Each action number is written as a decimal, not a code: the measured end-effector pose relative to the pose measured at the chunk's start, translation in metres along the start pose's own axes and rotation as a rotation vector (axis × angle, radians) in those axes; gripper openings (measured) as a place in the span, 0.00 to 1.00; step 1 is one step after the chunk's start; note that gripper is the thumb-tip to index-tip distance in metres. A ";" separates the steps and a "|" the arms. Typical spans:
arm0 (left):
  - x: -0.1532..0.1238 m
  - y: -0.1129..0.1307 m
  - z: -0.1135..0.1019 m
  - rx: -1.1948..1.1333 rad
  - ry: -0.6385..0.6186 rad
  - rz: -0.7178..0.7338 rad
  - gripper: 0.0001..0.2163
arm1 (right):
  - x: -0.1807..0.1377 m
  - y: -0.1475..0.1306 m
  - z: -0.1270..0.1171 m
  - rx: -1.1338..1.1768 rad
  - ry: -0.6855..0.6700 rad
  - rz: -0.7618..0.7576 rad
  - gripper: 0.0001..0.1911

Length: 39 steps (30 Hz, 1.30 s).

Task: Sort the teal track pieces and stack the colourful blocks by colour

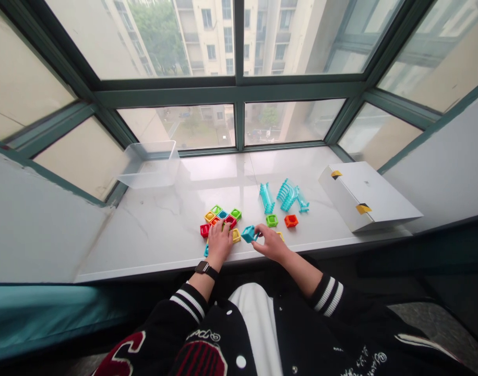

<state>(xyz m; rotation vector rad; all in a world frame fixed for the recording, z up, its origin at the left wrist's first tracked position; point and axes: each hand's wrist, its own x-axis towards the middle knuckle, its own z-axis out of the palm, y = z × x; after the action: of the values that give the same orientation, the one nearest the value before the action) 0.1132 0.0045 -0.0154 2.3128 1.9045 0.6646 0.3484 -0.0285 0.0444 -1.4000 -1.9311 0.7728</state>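
A cluster of small hollow coloured square blocks (220,216) lies on the white window sill (164,230). My left hand (219,243) rests on the near side of that cluster, fingers curled over the blocks. My right hand (271,244) pinches a blue square block (248,233) just right of the cluster. A green block (272,220) and an orange block (290,221) sit apart a little further right. Behind them lie several light-blue ribbed track pieces (285,196).
A clear plastic tub (151,164) stands at the back left of the sill. A white flat box (366,196) with yellow tape tabs lies at the right. Window frames close the back and sides. My lap is below the sill's front edge.
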 end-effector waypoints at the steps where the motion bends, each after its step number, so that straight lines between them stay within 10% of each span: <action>1: 0.000 -0.001 0.001 -0.003 -0.003 0.002 0.18 | -0.001 0.001 -0.005 0.060 0.043 0.009 0.16; 6: 0.007 -0.007 0.000 -0.044 -0.033 0.014 0.17 | -0.008 0.006 -0.017 0.260 0.197 -0.028 0.32; 15: 0.012 0.006 -0.035 -0.338 0.028 0.060 0.16 | -0.010 0.001 -0.016 0.314 0.238 -0.066 0.29; 24: 0.000 0.064 -0.063 -1.548 -0.512 -0.375 0.31 | -0.011 -0.005 -0.008 0.309 0.194 -0.142 0.29; 32: -0.001 0.072 -0.066 -1.520 -0.370 -0.411 0.31 | -0.014 -0.006 -0.012 0.255 0.206 -0.203 0.32; 39: -0.006 0.081 -0.061 -1.486 -0.539 -0.586 0.27 | -0.016 -0.009 -0.014 0.017 0.190 -0.351 0.32</action>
<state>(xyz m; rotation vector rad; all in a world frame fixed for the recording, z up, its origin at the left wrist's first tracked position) 0.1641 -0.0324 0.0644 0.8124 1.0085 0.8005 0.3578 -0.0452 0.0582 -1.0414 -1.9407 0.4703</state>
